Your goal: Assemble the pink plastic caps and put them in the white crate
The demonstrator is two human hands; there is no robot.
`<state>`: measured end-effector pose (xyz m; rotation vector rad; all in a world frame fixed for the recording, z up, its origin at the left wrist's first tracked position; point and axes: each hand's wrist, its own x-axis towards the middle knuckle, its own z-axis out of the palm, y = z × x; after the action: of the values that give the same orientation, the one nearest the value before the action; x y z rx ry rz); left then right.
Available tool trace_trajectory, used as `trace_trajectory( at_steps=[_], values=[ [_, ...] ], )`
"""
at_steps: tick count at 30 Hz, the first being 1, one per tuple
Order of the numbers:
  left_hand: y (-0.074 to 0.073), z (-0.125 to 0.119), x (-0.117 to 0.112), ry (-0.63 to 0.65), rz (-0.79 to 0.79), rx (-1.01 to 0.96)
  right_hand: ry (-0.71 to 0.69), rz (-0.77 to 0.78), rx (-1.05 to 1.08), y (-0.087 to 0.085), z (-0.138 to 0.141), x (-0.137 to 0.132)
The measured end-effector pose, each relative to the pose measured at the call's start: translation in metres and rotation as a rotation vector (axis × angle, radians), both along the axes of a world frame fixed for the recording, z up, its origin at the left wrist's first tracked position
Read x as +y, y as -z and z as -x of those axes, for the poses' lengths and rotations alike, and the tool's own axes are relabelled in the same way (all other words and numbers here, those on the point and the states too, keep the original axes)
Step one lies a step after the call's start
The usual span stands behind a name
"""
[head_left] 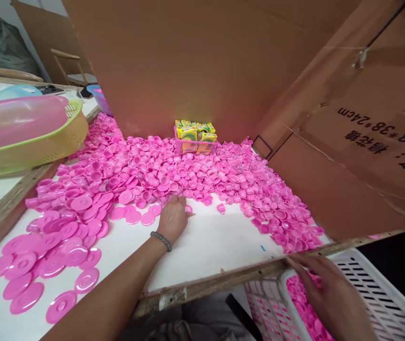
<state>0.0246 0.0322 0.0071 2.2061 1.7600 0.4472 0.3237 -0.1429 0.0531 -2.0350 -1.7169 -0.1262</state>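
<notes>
My left hand (172,217) reaches across the white table (209,246) to the near edge of a big heap of small pink toy cups (174,170). Its fingers are curled down onto a small pink cup (188,209) at the heap's edge. A grey bead bracelet sits on that wrist. Flat pink saucers (46,255) lie spread at the left of the table. My right hand (325,289) rests low at the right, fingers stretched over pink pieces inside a white slotted crate (376,293).
Brown cardboard sheets (202,61) wall the table at the back and right. A small pink basket of yellow boxes (195,137) stands at the back. Stacked green and pink basins (28,132) sit at the left. A wooden rim (195,289) edges the table front.
</notes>
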Motion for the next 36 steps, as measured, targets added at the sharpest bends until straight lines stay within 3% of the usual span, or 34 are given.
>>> trace_trajectory(
  at_steps=[5,8,11,15,25,36],
  values=[
    [0.003,-0.007,-0.008,0.101,-0.011,-0.175,-0.162,0.014,0.228,0.019,0.064,0.087],
    [0.005,-0.01,-0.014,0.217,-0.072,-0.23,-0.208,-0.015,0.209,0.036,0.081,0.135],
    [0.008,-0.012,-0.017,0.335,-0.1,-0.248,-0.299,0.009,0.202,0.052,0.09,0.157],
    [0.013,-0.01,-0.018,0.357,-0.051,-0.322,-0.434,0.008,0.223,0.058,0.097,0.151],
    [0.018,-0.013,-0.018,0.265,0.039,-0.36,-0.743,0.071,0.085,0.047,0.118,0.133],
    [0.014,-0.013,-0.017,0.281,0.054,-0.357,-0.798,0.157,-0.309,0.039,0.128,0.14]
  ],
)
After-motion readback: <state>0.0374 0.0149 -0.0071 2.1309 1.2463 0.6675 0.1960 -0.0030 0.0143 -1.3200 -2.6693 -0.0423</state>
